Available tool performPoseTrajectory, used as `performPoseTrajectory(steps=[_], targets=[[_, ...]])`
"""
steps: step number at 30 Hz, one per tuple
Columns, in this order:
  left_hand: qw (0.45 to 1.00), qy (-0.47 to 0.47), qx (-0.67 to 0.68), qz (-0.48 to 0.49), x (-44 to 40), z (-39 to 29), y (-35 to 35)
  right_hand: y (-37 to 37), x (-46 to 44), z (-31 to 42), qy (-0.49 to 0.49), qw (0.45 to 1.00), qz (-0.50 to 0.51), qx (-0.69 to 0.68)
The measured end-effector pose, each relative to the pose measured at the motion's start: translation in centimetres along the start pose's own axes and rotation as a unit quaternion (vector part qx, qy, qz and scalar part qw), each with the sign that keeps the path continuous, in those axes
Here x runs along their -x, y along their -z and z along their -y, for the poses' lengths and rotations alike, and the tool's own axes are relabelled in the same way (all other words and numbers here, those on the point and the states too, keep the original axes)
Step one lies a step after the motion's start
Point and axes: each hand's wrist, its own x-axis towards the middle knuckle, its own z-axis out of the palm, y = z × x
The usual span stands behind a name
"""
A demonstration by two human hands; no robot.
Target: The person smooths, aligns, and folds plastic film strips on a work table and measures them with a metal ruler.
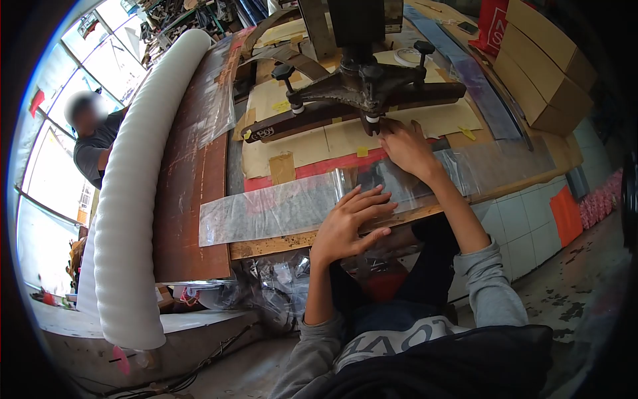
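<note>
My left hand [352, 223] is open, its fingers spread over the right end of a clear plastic strip [266, 216] at the table's near edge. Just under the front of a dark metal press head [372, 86], my right hand [407, 151] has its fingers bent together near a small white-tipped foot. What lies between those fingertips, if anything, is hidden. The press has a long dark bar [286, 126] with writing on its left end. Below the bar lies a cream board [306, 146] with bits of tape, bordered by a red strip [319, 164].
A long white foam roll [143, 173] stands left of the brown board [189, 199]. Cardboard boxes [545, 73] and a red bag [490, 26] sit at the right. Another person [93, 143] is behind the roll. A tape roll [407, 57] lies behind the press.
</note>
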Motion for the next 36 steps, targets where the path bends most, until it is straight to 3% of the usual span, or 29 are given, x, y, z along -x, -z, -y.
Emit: performPoseTrajectory(steps=[8,14,20,26,29,32,36], targets=[[0.993,0.065,-0.088,-0.042,0.0,0.0,-1.1,-1.2,-0.3,0.1,-0.006,0.997,-0.076,0.011],[0.990,0.059,-0.116,-0.058,-0.1,0.0,-1.4,-1.4,-0.7,0.0,0.021,0.993,-0.115,-0.006],[0.988,0.060,-0.126,-0.071,-0.2,-0.1,-1.6,-1.1,-0.6,0.0,0.009,0.996,-0.084,-0.002],[0.985,0.064,-0.140,-0.080,-0.3,-0.4,-1.5,-1.1,0.2,-1.1,0.049,0.983,-0.164,-0.061],[0.984,0.065,-0.147,-0.080,-0.3,-0.5,-1.5,1.1,2.2,-0.5,-0.032,0.986,-0.091,-0.135],[0.983,0.065,-0.152,-0.085,-0.3,-0.5,-1.6,1.8,4.3,0.2,-0.055,0.981,-0.047,-0.182],[0.982,0.065,-0.154,-0.086,-0.4,-0.4,-1.6,1.4,6.0,1.4,-0.059,0.993,-0.037,-0.099]])
